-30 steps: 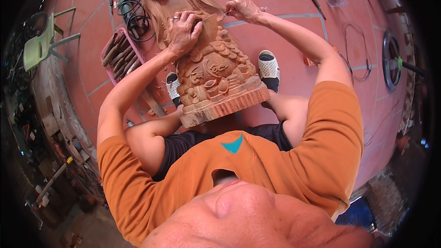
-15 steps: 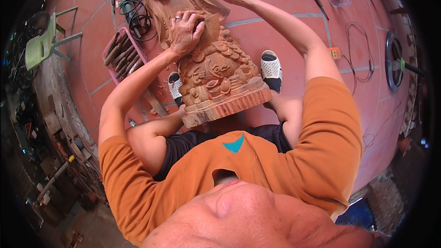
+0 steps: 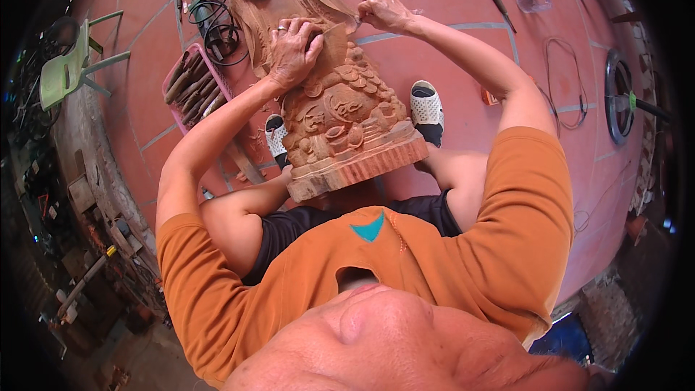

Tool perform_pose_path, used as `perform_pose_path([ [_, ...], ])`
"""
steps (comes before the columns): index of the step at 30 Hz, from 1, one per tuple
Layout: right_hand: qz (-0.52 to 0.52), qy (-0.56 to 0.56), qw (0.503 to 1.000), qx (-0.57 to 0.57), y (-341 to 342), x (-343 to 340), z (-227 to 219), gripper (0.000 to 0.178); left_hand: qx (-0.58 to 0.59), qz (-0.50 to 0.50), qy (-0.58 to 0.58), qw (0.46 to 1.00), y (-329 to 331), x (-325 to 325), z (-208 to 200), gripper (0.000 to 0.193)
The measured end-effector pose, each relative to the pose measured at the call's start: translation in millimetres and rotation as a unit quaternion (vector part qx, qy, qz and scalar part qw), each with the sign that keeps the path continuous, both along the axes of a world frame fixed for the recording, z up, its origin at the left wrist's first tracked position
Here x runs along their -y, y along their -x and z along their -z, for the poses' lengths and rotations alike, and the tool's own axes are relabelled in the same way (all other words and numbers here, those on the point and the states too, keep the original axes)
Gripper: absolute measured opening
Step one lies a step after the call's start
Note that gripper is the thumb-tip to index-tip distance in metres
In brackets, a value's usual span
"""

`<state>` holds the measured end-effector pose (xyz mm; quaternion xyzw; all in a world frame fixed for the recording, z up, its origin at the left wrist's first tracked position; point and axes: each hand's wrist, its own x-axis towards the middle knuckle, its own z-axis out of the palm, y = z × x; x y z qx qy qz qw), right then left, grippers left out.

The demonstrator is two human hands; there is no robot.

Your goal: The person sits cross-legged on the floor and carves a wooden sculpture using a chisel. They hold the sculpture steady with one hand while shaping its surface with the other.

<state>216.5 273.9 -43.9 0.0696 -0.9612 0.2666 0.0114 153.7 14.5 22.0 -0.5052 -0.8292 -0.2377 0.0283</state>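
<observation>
A carved reddish-brown wooden statue [image 3: 340,108] lies between my legs, its flat base toward me and its carved folds reaching away. My left hand [image 3: 293,51] rests on its upper middle, fingers spread and slightly bent, a ring on one finger. Beside those fingertips is a flat brown patch [image 3: 335,45]; whether it is a loose sheet or part of the carving I cannot tell. Just off the statue's right edge, my right hand [image 3: 385,13] is closed in a pinch. Whatever it pinches is too small to make out.
A pink basket of wooden-handled tools [image 3: 194,90] stands left of the statue, below a corded power tool [image 3: 206,11]. Right of it lie a long thin tool [image 3: 501,7], a clear plastic cup [image 3: 534,0] and a looped cord [image 3: 565,72]. A green chair [image 3: 61,76] stands far left.
My right hand has moved nearer to me and slightly right, from above the statue's far edge to beside it. My left hand and the statue have stayed in place.
</observation>
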Motion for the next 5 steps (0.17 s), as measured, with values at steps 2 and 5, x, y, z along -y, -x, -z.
perform_pose_path([
  [2,0.019,0.015,0.995,0.093,-1.0,-11.2,-1.3,0.009,0.0,0.001,0.003,1.0,-0.5,-0.5,-0.6,0.02],
  [5,0.091,0.097,0.986,0.097,20.0,-13.0,-8.5,0.01,0.004,0.001,0.014,1.0,-0.7,-1.4,-2.5,0.021],
])
